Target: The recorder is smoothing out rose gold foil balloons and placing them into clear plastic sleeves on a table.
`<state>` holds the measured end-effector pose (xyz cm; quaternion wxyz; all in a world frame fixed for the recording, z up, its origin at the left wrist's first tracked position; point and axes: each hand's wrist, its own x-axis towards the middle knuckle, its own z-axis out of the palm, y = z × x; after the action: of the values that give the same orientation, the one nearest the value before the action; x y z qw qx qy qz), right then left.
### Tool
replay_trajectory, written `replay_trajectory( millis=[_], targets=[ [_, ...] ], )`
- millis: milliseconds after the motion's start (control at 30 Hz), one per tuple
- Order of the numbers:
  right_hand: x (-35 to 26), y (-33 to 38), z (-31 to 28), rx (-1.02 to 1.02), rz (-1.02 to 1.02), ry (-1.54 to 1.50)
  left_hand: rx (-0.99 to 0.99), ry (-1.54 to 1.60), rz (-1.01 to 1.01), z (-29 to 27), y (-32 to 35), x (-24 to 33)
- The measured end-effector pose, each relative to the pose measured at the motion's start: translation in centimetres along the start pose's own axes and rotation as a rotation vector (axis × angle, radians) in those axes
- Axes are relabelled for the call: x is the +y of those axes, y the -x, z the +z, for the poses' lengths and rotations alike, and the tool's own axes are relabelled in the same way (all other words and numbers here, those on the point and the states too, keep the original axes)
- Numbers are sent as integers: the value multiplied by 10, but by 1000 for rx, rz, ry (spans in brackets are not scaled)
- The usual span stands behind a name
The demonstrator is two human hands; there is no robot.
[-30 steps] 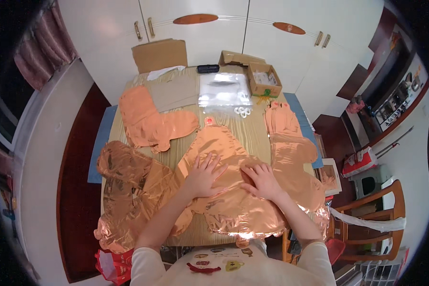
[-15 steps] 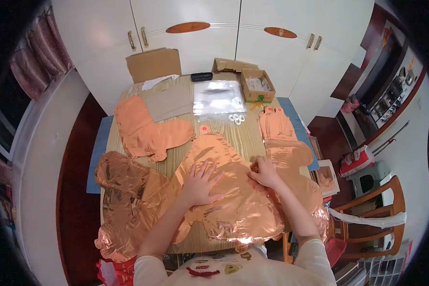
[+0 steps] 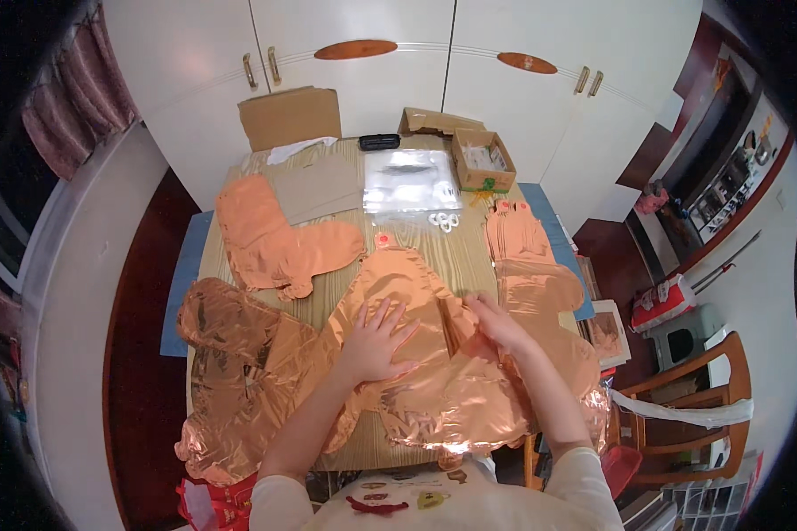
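Fingers (image 3: 397,320) spread wide and flat, the left hand (image 3: 376,345) presses down on a deflated copper foil balloon (image 3: 416,354) lying across the near half of the worktop (image 3: 456,257). Just to its right, the right hand (image 3: 496,320) rests on the same sheet with its fingers (image 3: 475,303) drawn close together at a raised fold (image 3: 447,327); whether they pinch that fold cannot be told. The fold runs toward and away from the person, between the two hands, and the right hand is the nearer to it. The balloon's long axis runs from the near edge of the worktop up to a small neck (image 3: 382,240) at the far end. Both forearms come in from the lower edge, angled inward, wrists low. More flat copper balloons lie around: a crumpled one (image 3: 230,354) at the left, a smooth pair (image 3: 274,239) beyond it, a stack (image 3: 522,257) at the right. Farther off sit a clear plastic bag (image 3: 412,177) and an open cardboard box (image 3: 483,161).
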<state>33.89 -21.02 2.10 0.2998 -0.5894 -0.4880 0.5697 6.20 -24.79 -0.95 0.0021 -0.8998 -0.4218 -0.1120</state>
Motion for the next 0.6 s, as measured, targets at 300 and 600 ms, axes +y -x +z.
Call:
replay_trajectory(
  millis=[300, 600],
  targets=[
    [34, 23, 5, 45, -771, 724, 16, 14, 4, 1, -1, 0],
    [40, 27, 26, -124, -722, 1093, 8, 22, 6, -2, -2, 1]
  ],
)
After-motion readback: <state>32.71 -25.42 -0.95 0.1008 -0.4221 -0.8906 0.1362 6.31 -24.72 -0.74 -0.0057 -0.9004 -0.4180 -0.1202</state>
